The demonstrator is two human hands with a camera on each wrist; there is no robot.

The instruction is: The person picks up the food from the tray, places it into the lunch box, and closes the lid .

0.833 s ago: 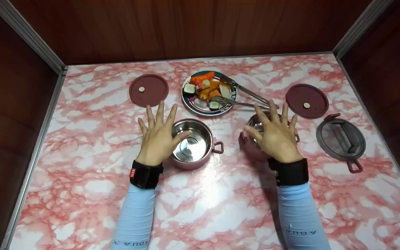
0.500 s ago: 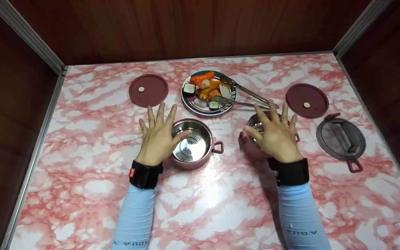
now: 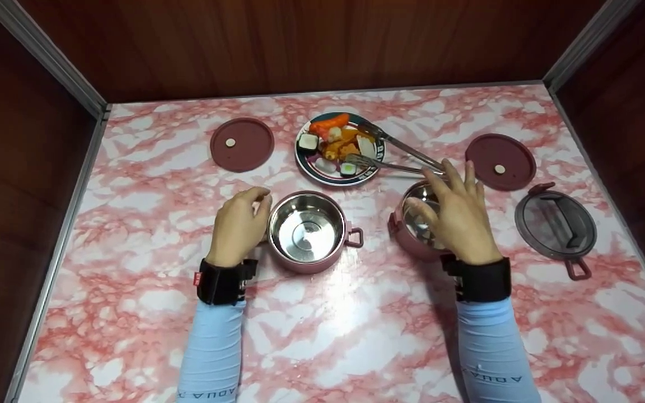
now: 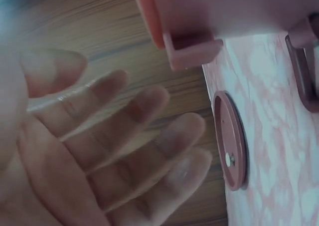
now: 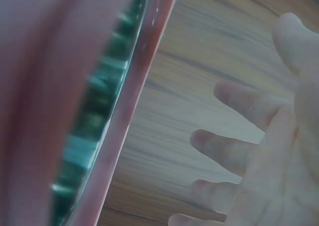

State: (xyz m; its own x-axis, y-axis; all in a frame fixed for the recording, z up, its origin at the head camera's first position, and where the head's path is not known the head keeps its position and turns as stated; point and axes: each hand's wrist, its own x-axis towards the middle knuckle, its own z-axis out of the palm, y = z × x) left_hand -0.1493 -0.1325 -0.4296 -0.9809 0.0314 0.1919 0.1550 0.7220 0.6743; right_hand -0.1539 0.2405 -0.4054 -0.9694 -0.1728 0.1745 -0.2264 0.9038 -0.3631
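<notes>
Two pink pots with steel insides stand on the table in the head view. My left hand [image 3: 239,226] is beside the left pot [image 3: 307,267], fingers slightly bent and holding nothing. In the left wrist view these fingers lie apart from one another, below a pink pot handle [image 4: 194,54]. Over the right side of the right pot [image 3: 411,240] hovers my right hand [image 3: 462,221], its fingers spread and partly covering that pot. The right wrist view shows the same hand's palm with nothing in it, next to a pot's rim [image 5: 132,101].
A plate [image 3: 333,181] of food stands behind the pots, with metal tongs [image 3: 409,150] leaning across it. Dark red discs, one at left [image 3: 242,154] and one at right [image 3: 496,154], flank the plate. A transparent lid [image 3: 552,226] lies at far right. Wooden panels enclose the table.
My left hand has drawn back from over the left pot to its left side, and its fingers have bent. My right hand has shifted slightly right. The view has shifted a little.
</notes>
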